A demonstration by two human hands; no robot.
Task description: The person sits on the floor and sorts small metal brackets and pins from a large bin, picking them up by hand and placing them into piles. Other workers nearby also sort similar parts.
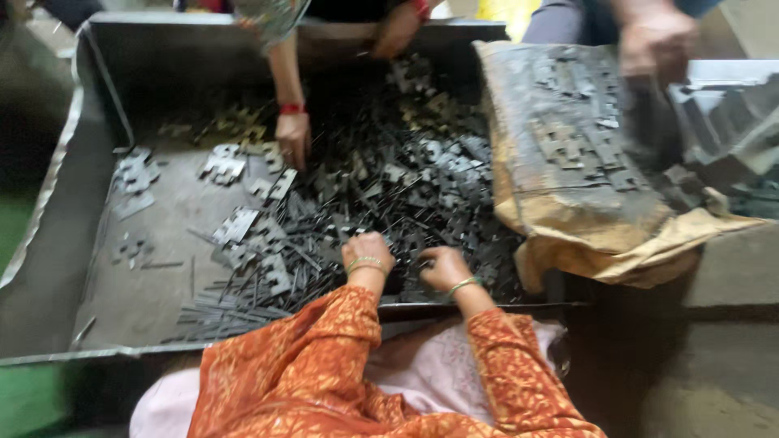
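Nearest me, my left hand (367,250) rests knuckles-up on the heap of dark metal stampings (406,195), fingers curled down into the pieces; I cannot tell whether it grips any. Just beside it, my right hand (442,268) is curled the same way on the pile, its hold equally unclear. The heap fills the right half of the grey metal tray (57,268). Farther in, another person's hand (292,138) touches loose stampings. At right, a worn sack (584,211) slumps over the tray's edge, carrying more pieces.
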